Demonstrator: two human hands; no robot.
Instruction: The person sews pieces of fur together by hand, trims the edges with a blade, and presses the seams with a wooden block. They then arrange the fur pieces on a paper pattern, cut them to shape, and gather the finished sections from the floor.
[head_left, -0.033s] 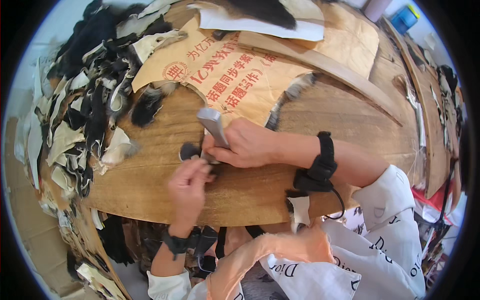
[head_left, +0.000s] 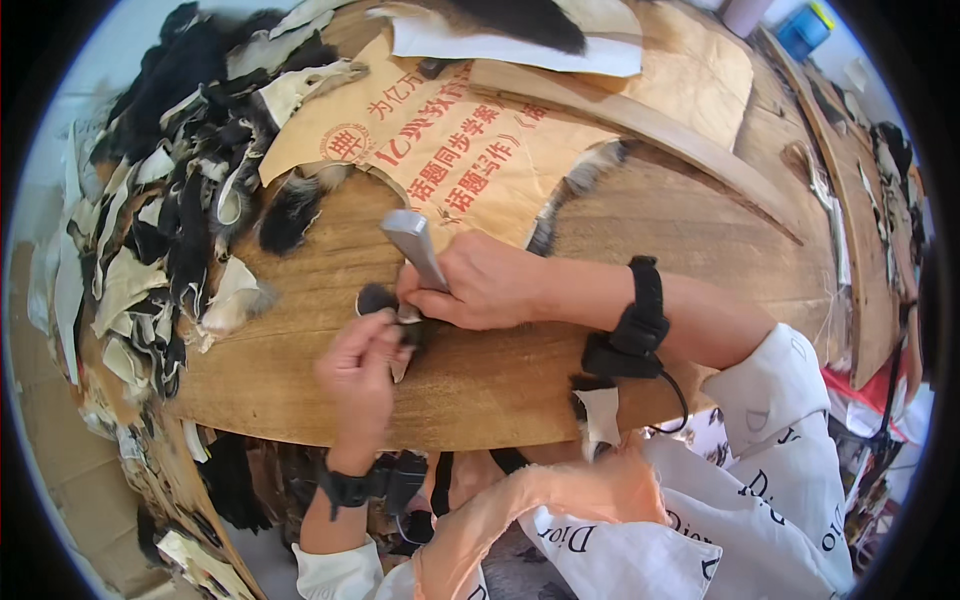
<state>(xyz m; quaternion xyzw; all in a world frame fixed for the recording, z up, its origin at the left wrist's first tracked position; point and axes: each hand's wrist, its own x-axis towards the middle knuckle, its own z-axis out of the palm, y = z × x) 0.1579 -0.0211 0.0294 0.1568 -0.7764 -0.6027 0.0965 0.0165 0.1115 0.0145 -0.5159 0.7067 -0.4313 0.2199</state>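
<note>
My right hand [head_left: 487, 280] is closed round a flat grey metal tool [head_left: 412, 242], its broad end sticking up and tilted toward the far left. The tool's lower end is mostly hidden by my fingers, close to a small dark fur scrap [head_left: 376, 298] with a pale skin side. My left hand [head_left: 362, 365], a little nearer and to the left, is closed in a pinch on the near end of that scrap. The two hands almost meet above the wooden board [head_left: 270, 390]. Blur hides exactly how the tool touches the fur.
A heap of black and white fur scraps [head_left: 185, 200] covers the far left. Beyond my hands lie a brown paper pattern [head_left: 440, 150] with red print and a curved wooden strip [head_left: 650, 135]. A small pelt scrap [head_left: 600, 415] hangs at the board's near edge.
My left hand has shifted slightly left, and more of the fur scrap shows between the hands. The right hand and its tool have moved a little left.
</note>
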